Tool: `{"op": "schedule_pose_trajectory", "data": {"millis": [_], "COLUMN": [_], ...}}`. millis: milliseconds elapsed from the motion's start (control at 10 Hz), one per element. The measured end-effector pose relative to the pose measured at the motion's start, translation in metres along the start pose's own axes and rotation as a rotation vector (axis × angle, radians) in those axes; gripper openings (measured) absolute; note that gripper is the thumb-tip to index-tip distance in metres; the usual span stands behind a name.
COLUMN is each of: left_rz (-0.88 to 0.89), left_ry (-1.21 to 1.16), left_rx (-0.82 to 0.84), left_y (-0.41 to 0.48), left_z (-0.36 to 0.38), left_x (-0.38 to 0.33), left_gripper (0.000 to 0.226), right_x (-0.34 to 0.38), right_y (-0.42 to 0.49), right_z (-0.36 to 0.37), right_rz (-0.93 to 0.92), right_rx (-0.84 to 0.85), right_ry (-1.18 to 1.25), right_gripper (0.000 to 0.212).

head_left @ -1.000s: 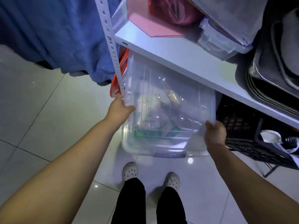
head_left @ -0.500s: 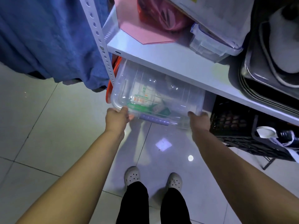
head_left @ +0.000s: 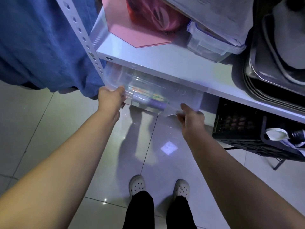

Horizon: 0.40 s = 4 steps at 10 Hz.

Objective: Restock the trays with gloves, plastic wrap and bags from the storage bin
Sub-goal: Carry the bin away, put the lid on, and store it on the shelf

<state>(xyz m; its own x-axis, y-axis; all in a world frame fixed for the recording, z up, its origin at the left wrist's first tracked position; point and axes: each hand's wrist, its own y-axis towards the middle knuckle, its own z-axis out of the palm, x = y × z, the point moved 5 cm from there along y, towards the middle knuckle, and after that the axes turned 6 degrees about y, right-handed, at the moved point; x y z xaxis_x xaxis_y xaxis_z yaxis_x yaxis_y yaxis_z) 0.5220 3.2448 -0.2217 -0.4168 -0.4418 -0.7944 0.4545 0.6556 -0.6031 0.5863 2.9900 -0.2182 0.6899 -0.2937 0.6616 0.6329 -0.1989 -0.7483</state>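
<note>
A clear plastic storage bin (head_left: 178, 96) sits mostly tucked under the white metal shelf (head_left: 165, 66), only its front edge sticking out above the glossy tiled floor (head_left: 49, 129). The left hand (head_left: 111, 96) grips the bin's front corner at about 9 o'clock, its fingers (head_left: 121, 88) clenched over the rim. The right hand (head_left: 192, 119) meets the opposite front corner at about 3 o'clock; its fingers look curled under the base, though the blurred plastic makes the hold hard to confirm. Through the wall a purple roll-shaped package (head_left: 151, 103) and green-and-orange printed packs (head_left: 155, 96) show, their contents unreadable. On the shelf at 12 o'clock lie a flat pink board (head_left: 132, 35) and a small clear lidded container (head_left: 208, 47). A black plastic crate (head_left: 239, 128) stands just beside the bin at 3 o'clock, blue cloth (head_left: 41, 43) hangs at 10 o'clock, and white clogs (head_left: 137, 185) stand at 6 o'clock.
</note>
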Motion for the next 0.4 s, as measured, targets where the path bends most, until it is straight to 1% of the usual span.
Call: {"op": "schedule_pose_trajectory", "data": {"millis": [100, 200, 300, 400], "left_rz": [-0.063, -0.077, -0.036, -0.017], "left_ry": [0.008, 0.093, 0.114, 0.229], "left_rx": [0.042, 0.072, 0.106, 0.115], "left_y": [0.010, 0.014, 0.016, 0.013], "left_z": [0.009, 0.018, 0.026, 0.029], "left_x": [-0.002, -0.001, -0.003, -0.001], "left_gripper": [0.032, 0.051, 0.046, 0.028], "right_x": [0.007, 0.012, 0.017, 0.020], "right_y": [0.009, 0.019, 0.025, 0.019], "right_z": [0.006, 0.007, 0.011, 0.008], "right_rz": [0.005, -0.025, -0.093, -0.158], "right_rx": [-0.012, -0.049, -0.028, -0.001], "right_ry": [-0.044, -0.196, -0.309, -0.426], "right_gripper": [0.043, 0.055, 0.057, 0.050]}}
